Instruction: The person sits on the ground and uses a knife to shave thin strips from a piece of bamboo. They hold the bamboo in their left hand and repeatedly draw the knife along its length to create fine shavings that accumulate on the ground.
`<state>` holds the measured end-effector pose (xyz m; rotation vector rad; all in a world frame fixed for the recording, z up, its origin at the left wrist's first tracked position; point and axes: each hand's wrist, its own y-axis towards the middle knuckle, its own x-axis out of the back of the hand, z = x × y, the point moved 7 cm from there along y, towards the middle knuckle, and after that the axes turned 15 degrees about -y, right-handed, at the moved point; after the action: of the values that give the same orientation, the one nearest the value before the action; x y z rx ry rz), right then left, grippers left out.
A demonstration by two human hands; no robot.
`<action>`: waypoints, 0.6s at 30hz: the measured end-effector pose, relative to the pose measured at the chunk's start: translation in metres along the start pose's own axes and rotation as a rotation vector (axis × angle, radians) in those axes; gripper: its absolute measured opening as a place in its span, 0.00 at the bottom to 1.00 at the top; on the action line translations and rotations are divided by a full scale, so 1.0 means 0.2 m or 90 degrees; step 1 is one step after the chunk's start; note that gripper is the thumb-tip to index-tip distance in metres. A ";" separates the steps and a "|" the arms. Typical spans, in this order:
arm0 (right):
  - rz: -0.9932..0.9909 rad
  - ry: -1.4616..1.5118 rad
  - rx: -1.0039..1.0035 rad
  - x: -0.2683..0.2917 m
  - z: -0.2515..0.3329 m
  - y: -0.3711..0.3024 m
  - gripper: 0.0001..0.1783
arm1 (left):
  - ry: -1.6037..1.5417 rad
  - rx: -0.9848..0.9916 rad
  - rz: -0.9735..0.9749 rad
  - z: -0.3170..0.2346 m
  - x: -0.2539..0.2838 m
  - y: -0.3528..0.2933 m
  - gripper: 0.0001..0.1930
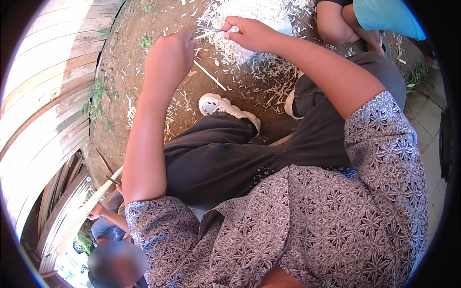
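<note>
Both arms reach forward over the ground. My left hand [174, 55] is closed in a fist, its back toward me, on one end of a thin pale strip [204, 34]. My right hand [247, 34] pinches the other end between thumb and forefinger. Along the strip runs a narrow grey edge that looks like a blade; its handle is hidden, so I cannot tell which hand has it. A slender pale stick [210, 76] slants down and right from beneath my left hand; whether it is held or lies on the ground, I cannot tell.
Pale shavings [269, 65] lie around a whitish sack or sheet [261, 19] ahead. My shoe [228, 108] rests on the dirt below my hands. Another person's bare knee [333, 24] is at upper right; a second person [113, 230] holds long pale strips at lower left. Wooden boards [57, 62] line the left.
</note>
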<state>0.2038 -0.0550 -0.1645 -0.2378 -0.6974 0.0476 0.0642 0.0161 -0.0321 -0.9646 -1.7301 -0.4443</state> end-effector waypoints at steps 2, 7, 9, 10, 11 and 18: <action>-0.032 -0.010 -0.020 -0.07 -0.20 0.03 0.12 | -0.006 -0.003 -0.004 0.00 0.00 0.00 0.10; 0.051 -0.035 -0.153 -0.05 -0.42 -0.06 0.13 | -0.023 -0.022 -0.023 0.02 0.01 -0.01 0.10; 0.033 -0.032 -0.174 -0.06 -0.51 -0.06 0.13 | -0.027 -0.031 -0.028 0.00 0.02 0.01 0.10; 0.032 -0.025 -0.170 -0.05 -0.47 -0.06 0.13 | -0.028 -0.028 -0.027 0.01 0.01 0.01 0.10; 0.030 -0.019 -0.167 -0.04 -0.45 -0.06 0.13 | -0.030 -0.024 -0.026 0.02 0.01 0.01 0.10; 0.041 0.058 -0.113 -0.02 -0.15 -0.02 0.13 | -0.029 -0.014 -0.020 0.03 0.00 0.00 0.10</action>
<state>0.2197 -0.0652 -0.1886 -0.4298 -0.6037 0.0370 0.0610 0.0201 -0.0335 -0.9707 -1.7878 -0.4658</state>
